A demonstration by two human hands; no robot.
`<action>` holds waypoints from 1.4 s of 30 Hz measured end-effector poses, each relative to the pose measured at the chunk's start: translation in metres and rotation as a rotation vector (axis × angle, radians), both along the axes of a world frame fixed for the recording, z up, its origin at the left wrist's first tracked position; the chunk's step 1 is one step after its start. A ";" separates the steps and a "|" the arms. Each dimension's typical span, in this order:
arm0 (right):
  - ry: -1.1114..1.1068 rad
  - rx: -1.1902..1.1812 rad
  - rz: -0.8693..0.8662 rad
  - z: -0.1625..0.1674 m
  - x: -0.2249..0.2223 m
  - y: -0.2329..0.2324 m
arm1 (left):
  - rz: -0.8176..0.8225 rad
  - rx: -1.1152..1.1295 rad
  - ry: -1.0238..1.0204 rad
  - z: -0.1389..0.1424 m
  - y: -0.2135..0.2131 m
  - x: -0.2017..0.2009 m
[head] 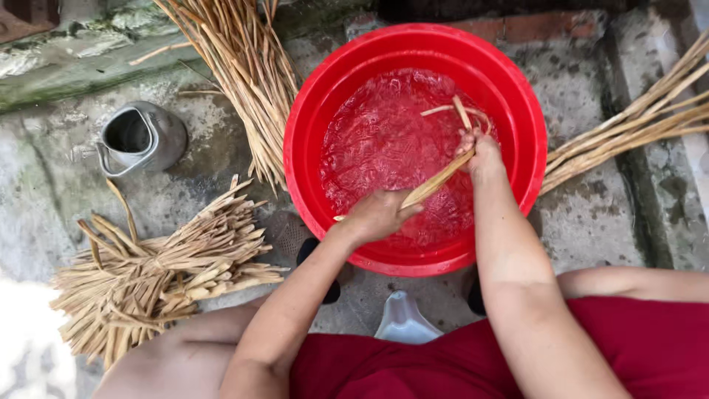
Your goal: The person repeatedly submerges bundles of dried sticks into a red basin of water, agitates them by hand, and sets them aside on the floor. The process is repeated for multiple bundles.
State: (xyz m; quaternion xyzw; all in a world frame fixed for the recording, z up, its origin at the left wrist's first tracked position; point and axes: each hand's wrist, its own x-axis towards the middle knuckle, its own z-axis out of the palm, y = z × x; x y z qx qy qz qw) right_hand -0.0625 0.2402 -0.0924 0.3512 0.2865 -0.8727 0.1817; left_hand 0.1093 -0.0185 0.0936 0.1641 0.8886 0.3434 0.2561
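Gripping one strip point(437, 182): left hand point(378, 216), right hand point(481, 154); one basin point(310, 118).

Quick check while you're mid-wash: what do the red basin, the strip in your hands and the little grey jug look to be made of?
Round red basin: likely plastic, smooth and glossy, slightly see-through under water. Long tan strip, held by left hand and right hand: dried plant fibre, perhaps reed or leaf, matt and stringy. Small grey jug: seemingly dull metal, maybe aluminium.

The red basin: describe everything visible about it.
The red basin is round, glossy and looks like plastic. It sits upright on rough concrete ground and holds rippling clear water. Both hands work inside it: the left hand and right hand grip a tan strip over the water. A bundle of long stalks lies against its left rim.
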 end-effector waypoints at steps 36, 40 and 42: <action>-0.026 0.722 0.718 -0.039 0.102 -0.148 | 0.916 0.419 -0.665 -0.182 -0.045 -0.055; 0.108 0.657 0.919 -0.052 0.109 -0.163 | 1.134 0.354 -0.681 -0.233 -0.044 -0.050; -0.068 0.669 0.777 -0.052 0.101 -0.153 | 1.277 0.361 -0.612 -0.237 -0.045 -0.054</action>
